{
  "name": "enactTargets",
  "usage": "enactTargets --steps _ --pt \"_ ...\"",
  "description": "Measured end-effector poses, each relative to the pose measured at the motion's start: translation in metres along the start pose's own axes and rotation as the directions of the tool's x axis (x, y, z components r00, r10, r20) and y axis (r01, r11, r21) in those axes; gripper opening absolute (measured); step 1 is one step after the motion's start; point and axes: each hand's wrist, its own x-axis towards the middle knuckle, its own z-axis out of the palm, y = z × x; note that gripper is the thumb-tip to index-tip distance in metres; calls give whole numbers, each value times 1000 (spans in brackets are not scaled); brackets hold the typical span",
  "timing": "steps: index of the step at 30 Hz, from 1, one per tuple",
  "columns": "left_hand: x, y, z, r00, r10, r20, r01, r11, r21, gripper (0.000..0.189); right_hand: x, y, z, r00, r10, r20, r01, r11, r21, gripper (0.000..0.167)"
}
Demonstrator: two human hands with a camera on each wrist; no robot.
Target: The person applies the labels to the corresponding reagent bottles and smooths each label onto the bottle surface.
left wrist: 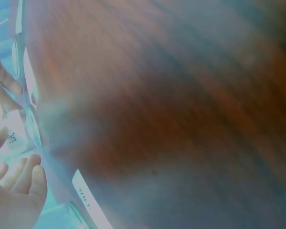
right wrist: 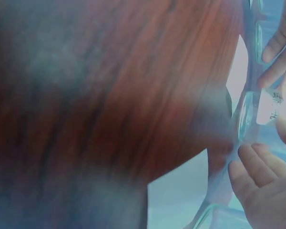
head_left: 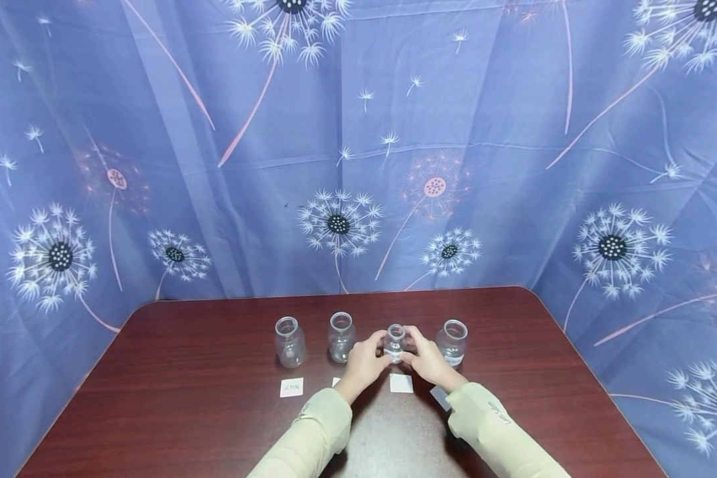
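A small clear glass bottle (head_left: pixel 395 340) with a flared rim stands upright between my two hands, third from the left in a row of glassware. My left hand (head_left: pixel 366 362) grips its left side, fingers curved round the glass. From the other side my right hand (head_left: pixel 428 362) holds it, the thumb at the front near the base. A white label (right wrist: pixel 268 107) with handwriting is stuck on the bottle, and the right wrist view shows a thumb right at its edge. In front of the bottle lies a white card (head_left: pixel 401 383).
Two clear glass jars (head_left: pixel 290 343) (head_left: pixel 341 337) stand to the left, and another labelled jar (head_left: pixel 452 342) stands right beside my right hand. A card with writing (head_left: pixel 291 387) lies before the leftmost jar. A patterned blue curtain (head_left: pixel 263 219) hangs behind the brown table (head_left: pixel 185 398).
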Motion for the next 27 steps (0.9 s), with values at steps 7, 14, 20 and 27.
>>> enactTargets --steps 7,14,20,27 --pt "0 -2 3 996 68 -62 -68 998 6 34 -4 6 -3 999 -26 21 27 1000 -2 46" --pt "-1 -5 0 992 107 -67 -110 993 -36 31 -7 5 -8 1000 -11 21 11 1000 3 44" --pt "0 -10 0 987 145 -70 -150 985 -80 29 -8 8 -9 999 -17 35 17 1000 1 44" --pt "0 -14 2 981 175 -79 -183 979 -95 30 -7 10 -12 997 -43 69 44 999 -5 44"
